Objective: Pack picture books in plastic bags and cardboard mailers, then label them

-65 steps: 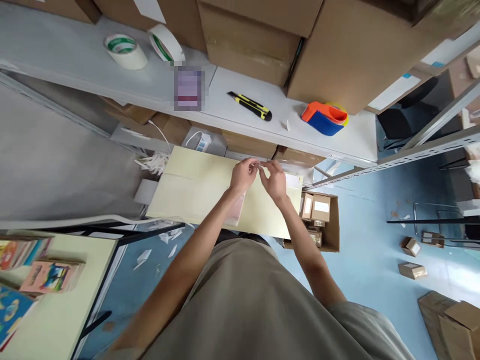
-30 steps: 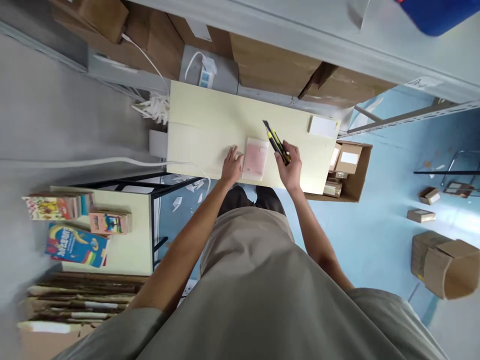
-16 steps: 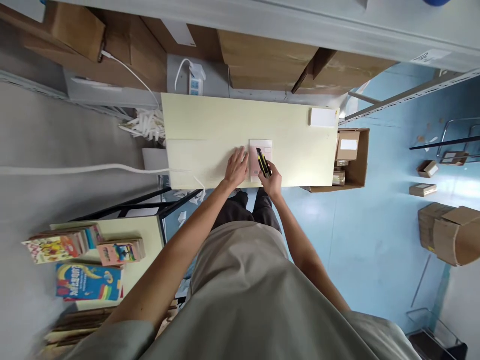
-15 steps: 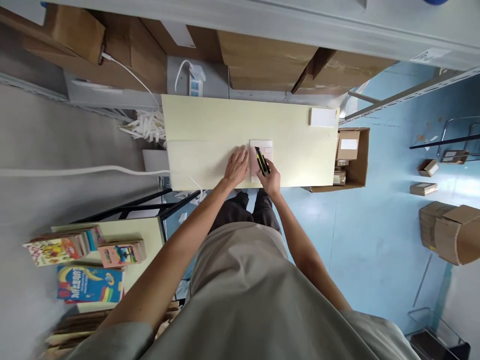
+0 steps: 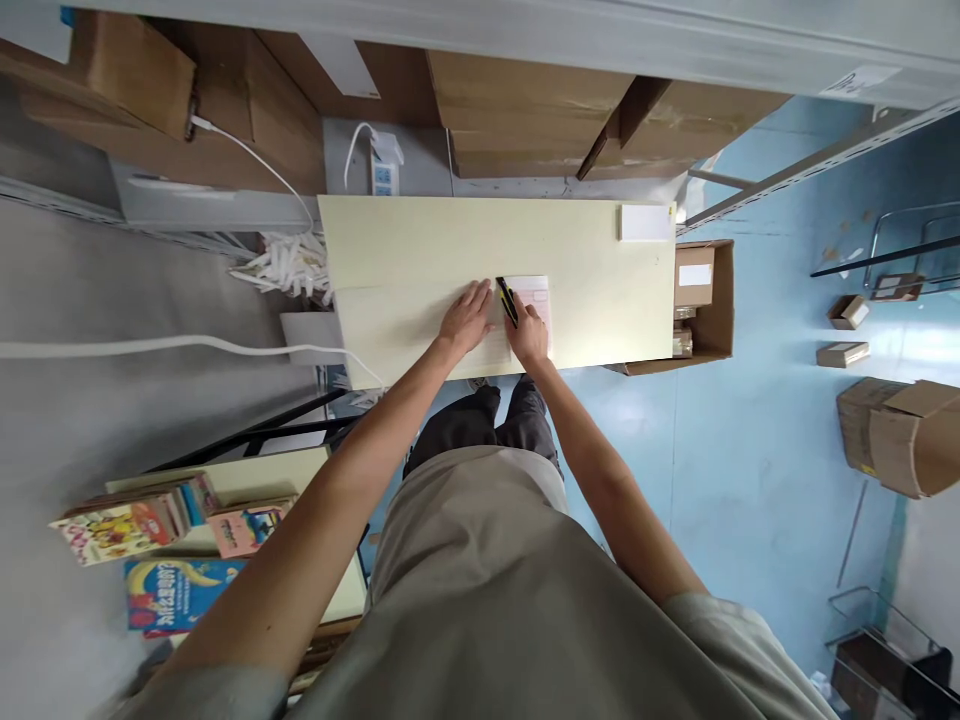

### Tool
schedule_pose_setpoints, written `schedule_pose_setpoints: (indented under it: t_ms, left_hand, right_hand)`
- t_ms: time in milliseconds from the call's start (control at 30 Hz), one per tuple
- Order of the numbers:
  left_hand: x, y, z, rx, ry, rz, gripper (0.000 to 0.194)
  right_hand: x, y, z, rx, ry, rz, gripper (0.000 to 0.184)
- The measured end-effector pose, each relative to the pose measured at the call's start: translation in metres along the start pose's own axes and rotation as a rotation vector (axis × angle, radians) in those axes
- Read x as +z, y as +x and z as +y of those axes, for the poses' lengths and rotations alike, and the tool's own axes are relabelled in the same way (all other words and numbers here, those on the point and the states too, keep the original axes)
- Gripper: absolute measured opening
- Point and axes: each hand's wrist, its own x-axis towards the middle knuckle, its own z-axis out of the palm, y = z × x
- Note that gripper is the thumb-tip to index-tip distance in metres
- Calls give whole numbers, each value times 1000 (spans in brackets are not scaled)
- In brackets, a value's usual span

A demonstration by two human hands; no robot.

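On the pale yellow table (image 5: 592, 290) lies a small pinkish-white booklet or pad of paper (image 5: 538, 288), partly covered by my right hand. My right hand (image 5: 529, 335) is closed around a black and yellow utility knife (image 5: 508, 300), whose front end points away from me at the paper's left side. My left hand (image 5: 468, 316) rests flat on the tabletop just left of the paper, fingers stretched out. Whether the knife's blade is out cannot be made out.
A white box (image 5: 646, 223) sits at the table's far right corner. Cardboard boxes (image 5: 525, 110) line the back under a metal shelf, beside a power strip (image 5: 385, 178). An open carton (image 5: 721, 300) stands at the right. Books (image 5: 184, 590) lie on a lower left table. A white cable (image 5: 210, 343) hangs at left.
My right hand and the knife have shifted left, from over the middle of the paper to its left edge. My left hand stays flat beside it. The view has shifted slightly.
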Motion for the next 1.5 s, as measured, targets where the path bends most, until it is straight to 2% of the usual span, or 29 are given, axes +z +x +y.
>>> schedule_pose_setpoints:
  t_ms: [267,500,700,900,1100,1267,1400,1500]
  left_hand:
    - [-1,4,3,-18,-25,8,87]
    - [2,9,4,-27,-51,24,82]
    - [1,10,3,-6,-47,23,89]
    - [-4,13,8,-52,7,-61,98]
    - [-9,17,17,-131,72,-153,95]
    - [-9,8,25,-172,68,-148,100]
    - [-6,-3,38,-209,-36,-40,102]
    - [-15,-8,55,-250,-151,-8,96]
  right_hand:
    - [-10,-4,-8,3,-93,-32,66]
    - [-11,-27,-6,4,-187,-83,67]
    - [-15,-66,-3,10,-265,-178,66]
    - [-18,-115,1,-6,-322,-284,65]
    - [-37,-160,-1,-38,-277,-467,42]
    - [-57,-175,20,39,-143,-370,47]
    - [-84,-166,41,39,40,-168,56]
    - [-113,-148,50,-18,201,1,59]
